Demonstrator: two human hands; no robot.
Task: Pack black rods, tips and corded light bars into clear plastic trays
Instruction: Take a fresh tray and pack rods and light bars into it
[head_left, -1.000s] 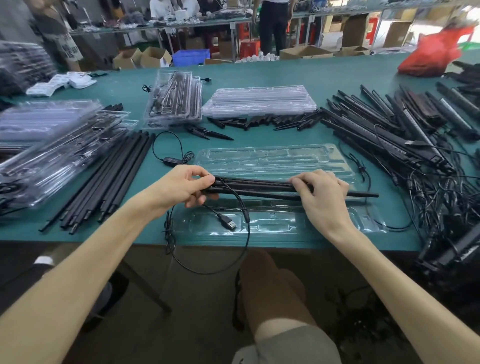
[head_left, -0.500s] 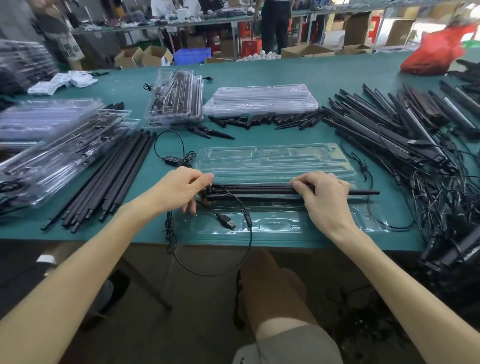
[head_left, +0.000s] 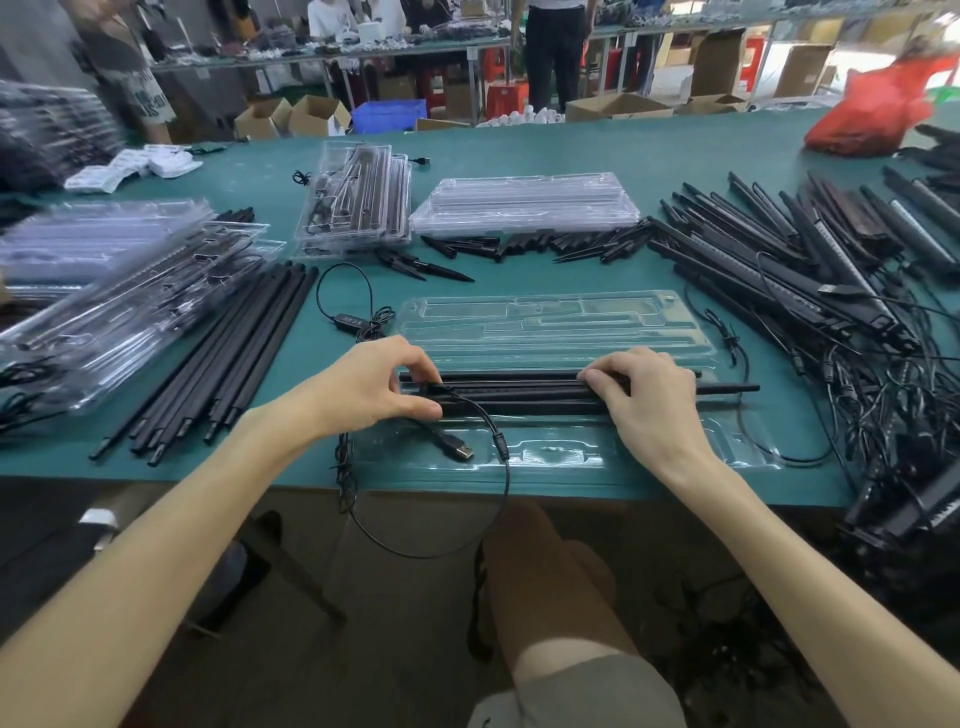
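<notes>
An open clear plastic tray (head_left: 550, 322) lies before me on the green table. Across its middle lies a bundle of black rods and a light bar (head_left: 514, 392). My left hand (head_left: 374, 384) pinches the bundle's left end, where the cord leaves it. My right hand (head_left: 644, 395) presses fingers down on the bundle's right part; one thin rod sticks out past it to the right. The bar's black cord (head_left: 431, 551) loops over the table edge, and its USB plug (head_left: 460, 449) rests on the tray's near half.
Loose black rods (head_left: 223, 353) lie at left beside stacks of filled trays (head_left: 119, 291). Empty clear trays (head_left: 524, 205) and black tips (head_left: 545, 244) sit behind. A heap of corded light bars (head_left: 810, 280) fills the right side. People stand at benches beyond.
The bundle has gone from slightly skewed above the tray to lying flat and level across its middle. Both hands stayed at its ends, now pressing down.
</notes>
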